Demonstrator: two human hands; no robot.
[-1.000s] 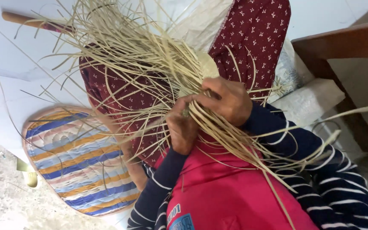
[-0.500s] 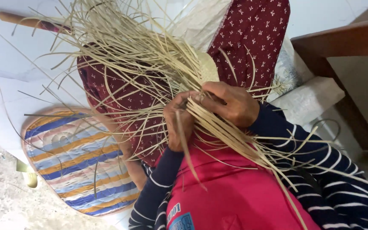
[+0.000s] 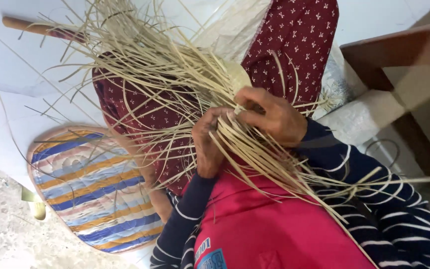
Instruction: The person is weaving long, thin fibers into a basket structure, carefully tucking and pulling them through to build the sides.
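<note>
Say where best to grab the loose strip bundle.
Probably at the gathered neck of the pale strip bundle, where the left hand and right hand already clamp it. Come from the lap side; the far ends fan out too loosely.

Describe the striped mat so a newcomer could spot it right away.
Start at the big fan of pale straw strips across the dark red patterned lap. Just beyond the left hand, on the pale floor, lies the striped mat. It alone is flat, rounded and banded in blue, orange and pink.
</note>
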